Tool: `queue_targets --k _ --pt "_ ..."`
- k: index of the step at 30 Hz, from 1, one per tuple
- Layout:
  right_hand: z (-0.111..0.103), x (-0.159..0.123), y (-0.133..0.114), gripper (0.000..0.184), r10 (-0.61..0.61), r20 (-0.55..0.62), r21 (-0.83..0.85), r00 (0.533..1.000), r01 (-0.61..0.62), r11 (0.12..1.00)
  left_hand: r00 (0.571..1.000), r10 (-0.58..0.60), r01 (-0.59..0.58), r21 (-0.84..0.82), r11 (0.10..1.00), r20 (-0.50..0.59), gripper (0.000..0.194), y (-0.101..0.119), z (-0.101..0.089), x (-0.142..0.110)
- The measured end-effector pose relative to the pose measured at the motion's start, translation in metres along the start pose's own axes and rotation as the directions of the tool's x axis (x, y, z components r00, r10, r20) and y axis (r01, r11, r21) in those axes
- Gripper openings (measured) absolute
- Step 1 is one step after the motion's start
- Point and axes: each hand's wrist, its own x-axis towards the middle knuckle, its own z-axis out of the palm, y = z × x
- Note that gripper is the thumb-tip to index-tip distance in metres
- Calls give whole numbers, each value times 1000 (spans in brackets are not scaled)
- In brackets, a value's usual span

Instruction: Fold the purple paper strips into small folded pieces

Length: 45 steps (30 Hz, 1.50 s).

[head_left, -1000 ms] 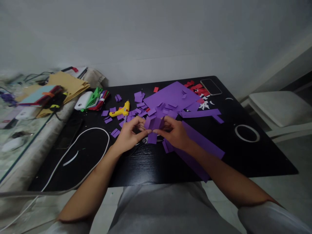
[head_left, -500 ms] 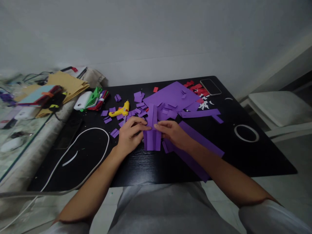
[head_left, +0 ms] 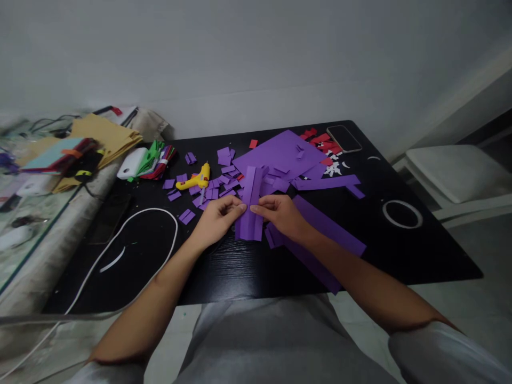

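Note:
A strip of purple paper with lengthwise creases stands between my hands near the middle of the table. My left hand pinches its left edge between thumb and fingers. On the opposite edge, my right hand has thumb and index finger closed on the same strip. Small folded purple paper pieces lie scattered just beyond. A yellow glue gun rests among them, up and left of my left hand. Under my right forearm lies a long purple sheet, partly covered by the arm.
A large purple sheet lies at the back, near red scraps, white scraps and a phone. A tape ring is at right. A white cable loops at left, before bundled coloured paper. A white chair stands at right.
My left thumb has come up onto the front of the purple strip, where the index finger lay stretched before. Both hands still hold the strip. The whole view has shifted slightly.

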Motion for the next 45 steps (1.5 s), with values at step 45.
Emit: queue_targets --k 45 --pt "2 0 3 36 -124 -4 -223 992 120 967 994 30 -33 -19 999 -101 31 -6 2 1"
